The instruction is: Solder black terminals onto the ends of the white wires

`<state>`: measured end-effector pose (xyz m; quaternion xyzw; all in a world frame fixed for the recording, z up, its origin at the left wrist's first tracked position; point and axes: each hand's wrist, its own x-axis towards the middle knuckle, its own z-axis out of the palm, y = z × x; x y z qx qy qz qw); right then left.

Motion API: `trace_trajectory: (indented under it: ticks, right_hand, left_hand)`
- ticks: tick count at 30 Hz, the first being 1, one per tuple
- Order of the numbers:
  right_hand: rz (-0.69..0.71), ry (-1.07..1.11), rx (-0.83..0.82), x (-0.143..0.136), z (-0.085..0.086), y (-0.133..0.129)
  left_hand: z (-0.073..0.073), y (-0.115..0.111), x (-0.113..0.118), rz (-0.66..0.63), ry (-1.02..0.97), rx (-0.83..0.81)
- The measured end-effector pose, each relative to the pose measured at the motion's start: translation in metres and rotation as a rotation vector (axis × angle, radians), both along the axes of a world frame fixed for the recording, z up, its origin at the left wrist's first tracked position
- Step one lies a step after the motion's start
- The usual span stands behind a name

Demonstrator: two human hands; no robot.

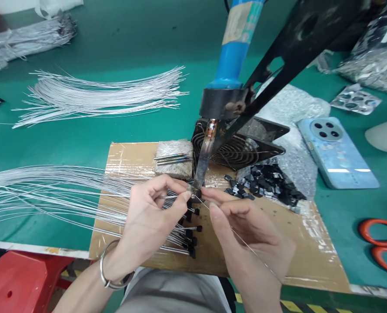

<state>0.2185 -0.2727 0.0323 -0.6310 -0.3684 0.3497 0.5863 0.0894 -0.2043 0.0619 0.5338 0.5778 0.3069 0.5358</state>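
Note:
Under the tip of a blue-handled soldering iron [235,56], clamped on a black arm, my two hands nearly meet. My left hand [159,215] pinches something small at the tip, its details hidden by the fingertips. Between thumb and fingers, my right hand [252,234] holds a thin wire [250,248] that runs from the tip across the palm. White wires with black end pieces [190,243] lie beneath my left hand on the cardboard [311,252]. Small black parts [268,180] are piled right of the iron.
A black fan [239,145] stands behind the tip, beside a block [174,158] with metal rods. Loose white wires [105,95] lie at the back left. A blue phone [340,152] and red-handled scissors [381,245] are on the right. A red stool [20,282] is at the lower left.

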Motion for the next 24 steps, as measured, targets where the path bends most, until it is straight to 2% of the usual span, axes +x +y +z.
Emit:
trace_trajectory:
  ticks: [24]
  right_hand:
    - [-0.027,-0.045,0.007,-0.0030,0.0017,0.0003]
  left_hand:
    - [0.0014,0.0005,0.0012,0.020,0.011,0.007]
